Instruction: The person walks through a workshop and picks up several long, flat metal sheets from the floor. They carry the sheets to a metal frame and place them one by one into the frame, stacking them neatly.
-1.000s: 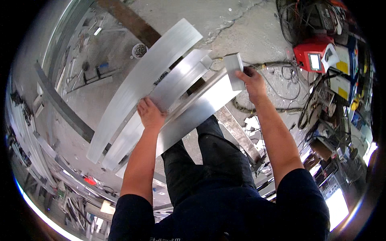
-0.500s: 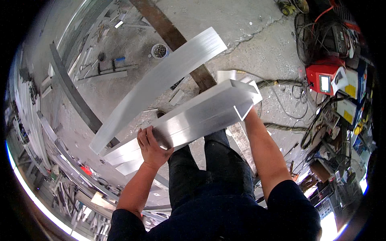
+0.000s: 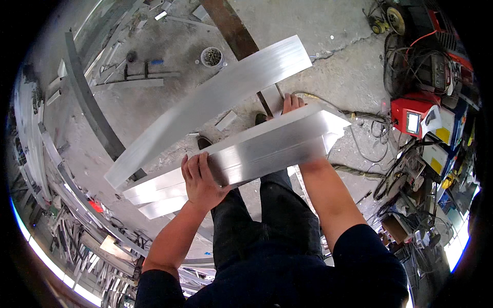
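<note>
A long, silvery brushed-metal profile [image 3: 262, 151] with an angled right end slants across in front of my legs, held by both hands. My left hand [image 3: 200, 182] is closed over its left half, fingers on the far edge and thumb on the near side. From beneath, my right hand [image 3: 293, 102] wraps round the right half; only its fingers show over the far edge, and the palm is hidden. Just beyond, a second wide silvery metal bar [image 3: 215, 100] rests across a rusty brown beam [image 3: 228, 25] and a grey bar [image 3: 92, 113].
A white bucket [image 3: 211, 57] of small parts stands on the concrete floor beyond the bars. To the right are a red machine with a screen [image 3: 411, 115] and tangled cables [image 3: 398, 56]. Metal offcuts and long bars [image 3: 38, 138] crowd the left side.
The held profile's right end has swung slightly to the right and its near face has turned. My right hand's fingers now show over the far edge. My left hand keeps its grip.
</note>
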`<state>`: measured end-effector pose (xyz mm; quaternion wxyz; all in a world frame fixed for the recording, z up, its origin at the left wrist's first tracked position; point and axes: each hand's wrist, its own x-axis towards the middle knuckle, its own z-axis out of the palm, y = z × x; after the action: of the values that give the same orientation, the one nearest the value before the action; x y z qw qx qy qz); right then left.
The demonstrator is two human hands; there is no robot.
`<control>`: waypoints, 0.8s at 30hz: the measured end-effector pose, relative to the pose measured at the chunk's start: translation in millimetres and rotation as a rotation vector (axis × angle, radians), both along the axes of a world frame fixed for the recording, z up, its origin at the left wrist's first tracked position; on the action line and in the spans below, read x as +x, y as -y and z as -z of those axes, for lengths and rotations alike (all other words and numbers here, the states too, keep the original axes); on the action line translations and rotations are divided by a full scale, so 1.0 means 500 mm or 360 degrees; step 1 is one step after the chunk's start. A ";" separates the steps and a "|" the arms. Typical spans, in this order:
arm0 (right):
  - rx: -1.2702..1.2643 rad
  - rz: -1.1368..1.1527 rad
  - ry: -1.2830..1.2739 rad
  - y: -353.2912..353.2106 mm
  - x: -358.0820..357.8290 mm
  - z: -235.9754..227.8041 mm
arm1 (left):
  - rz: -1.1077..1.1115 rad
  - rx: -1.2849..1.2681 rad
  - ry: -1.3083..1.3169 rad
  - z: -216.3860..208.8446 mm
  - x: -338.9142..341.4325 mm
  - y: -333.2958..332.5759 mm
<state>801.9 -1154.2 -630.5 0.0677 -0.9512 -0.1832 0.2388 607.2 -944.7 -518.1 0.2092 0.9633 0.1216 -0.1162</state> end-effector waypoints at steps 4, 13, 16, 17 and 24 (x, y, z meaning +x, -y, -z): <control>0.0194 -0.0053 -0.0060 0.090 -0.081 -0.075 | -0.0006 0.0051 -0.0055 0.030 0.035 0.003; 0.0723 -0.0012 -0.0083 0.138 -0.176 -0.131 | -0.0065 0.0141 -0.0360 0.179 0.096 0.018; 0.0870 -0.0001 -0.0058 0.100 -0.172 -0.139 | -0.0052 0.0198 -0.0247 0.199 0.086 0.027; 0.0933 0.0045 -0.0091 0.091 -0.173 -0.141 | -0.0016 0.0235 -0.0156 0.194 0.081 0.030; 0.0939 0.0666 -0.0764 0.035 -0.151 -0.119 | -0.0667 -0.0172 0.0182 0.160 -0.098 -0.014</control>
<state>726.3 -1171.6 -570.9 0.4243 -0.8253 -0.0258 0.3717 558.3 -937.9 -597.9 0.2866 0.9094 0.3007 -0.0218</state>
